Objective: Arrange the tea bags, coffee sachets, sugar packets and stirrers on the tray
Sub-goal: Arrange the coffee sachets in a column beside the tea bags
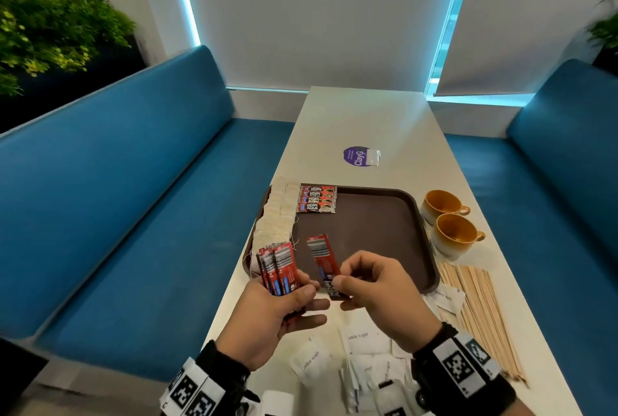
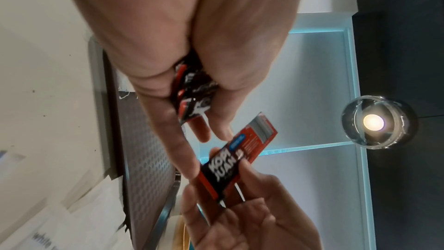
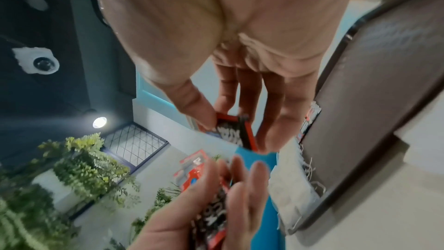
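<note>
Right hand (image 1: pixel 378 285) pinches one coffee sachet (image 1: pixel 322 258), long axis pointing far toward the tray (image 1: pixel 414 215); left hand (image 1: pixel 267 312) grips the remaining sachets (image 1: pixel 279 265).

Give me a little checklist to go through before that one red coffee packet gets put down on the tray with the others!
1. Single coffee sachet held firmly: ok, the right hand pinches its lower end.
2. Spare coffee sachets under control: ok, the left hand grips them as a fan.
3. Free space on the tray: ok, bare brown surface lies near the coffee row.
4. Tea bags out of the way: ok, they lie along the tray's left edge.
5. Printed side up like the row: not ok, the head view shows the barcode side.
6. Sugar packets and stirrers on the tray: not ok, they lie on the table.
</note>
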